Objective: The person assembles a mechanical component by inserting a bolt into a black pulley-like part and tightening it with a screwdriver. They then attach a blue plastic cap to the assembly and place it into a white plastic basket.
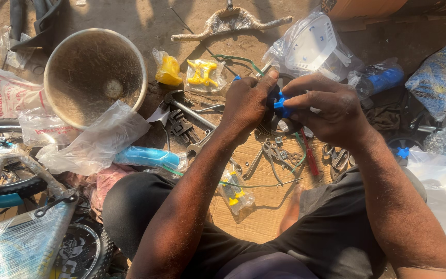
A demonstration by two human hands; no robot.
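Both hands meet just above the middle of the view, over a dirt floor [145, 20] strewn with bicycle parts. The left hand [246, 101] and the right hand [331, 108] hold a small blue plastic part [281, 106] between them. The right hand's fingers [298, 99] are pressed together in a pinch on the part from its 3 o'clock side; the left hand's fingers [269, 77] curl around it from the 9 o'clock side, the thumb up at 12 o'clock. How much of the part lies hidden inside the left hand I cannot tell.

Directly below the hands, toward 6 o'clock, a sheet of cardboard [264, 212] carries pliers [274, 152], a red-handled screwdriver [311, 157] and a small bag with yellow pieces [236, 194]. At 9 o'clock from the hands lie an adjustable wrench [181, 126] and a hammer [184, 106], and further out a round metal bowl [94, 77] with crumpled clear plastic [96, 142] against its lower rim. At 11 o'clock sit two bags of yellow parts [202, 75]. At 1 o'clock a white plastic basket [308, 44] rests in a clear bag. A wrapped blue grip [143, 156] lies at 8 o'clock, beside the person's knee. A bicycle frame in plastic wrap [21, 227] fills the lower-left corner.
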